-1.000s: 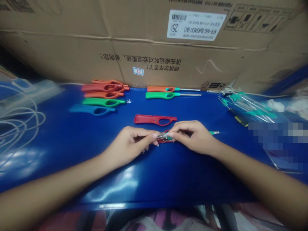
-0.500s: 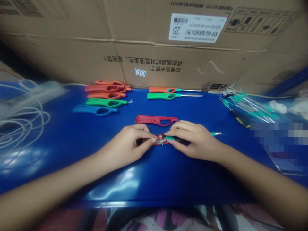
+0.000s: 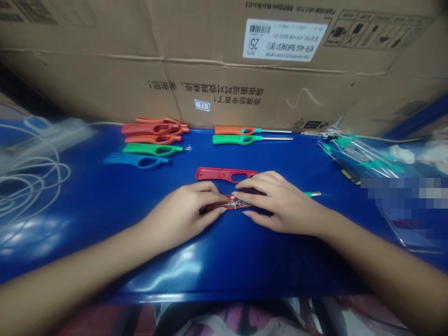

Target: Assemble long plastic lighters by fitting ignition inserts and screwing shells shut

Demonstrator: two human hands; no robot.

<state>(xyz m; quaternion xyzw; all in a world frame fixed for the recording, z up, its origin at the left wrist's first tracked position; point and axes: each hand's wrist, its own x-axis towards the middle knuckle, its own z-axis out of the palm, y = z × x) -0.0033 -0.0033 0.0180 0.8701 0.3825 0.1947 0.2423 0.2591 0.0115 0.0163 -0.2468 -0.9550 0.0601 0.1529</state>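
An opened red gas lighter (image 3: 232, 206) lies on the blue table, its inner parts and thin wires exposed. My left hand (image 3: 189, 205) is closed round its left end, thumb and fingers along both sides. Over its trigger part sits my right hand (image 3: 280, 203), fingers bent onto the far side and thumb at the near edge. This hand hides much of the lighter. The lighter's metal tip (image 3: 316, 194) sticks out to the right. Just behind lies the loose red shell half (image 3: 213, 174), inner side up, its right end partly covered by my right hand.
Several coloured lighter shells (image 3: 150, 149) lie at the back left. Two lighters with metal tubes, one orange (image 3: 231, 130) and one green (image 3: 227, 139), lie before a cardboard box (image 3: 210, 70). Tube parts (image 3: 371, 154) are piled right, by a black-and-yellow tool (image 3: 346, 173). White cable (image 3: 52, 182) coils left.
My right hand's fingers have shifted left over the lighter, and its thumb has moved down towards the near edge. My left thumb has dropped slightly to the near side, exposing more of the inner parts.
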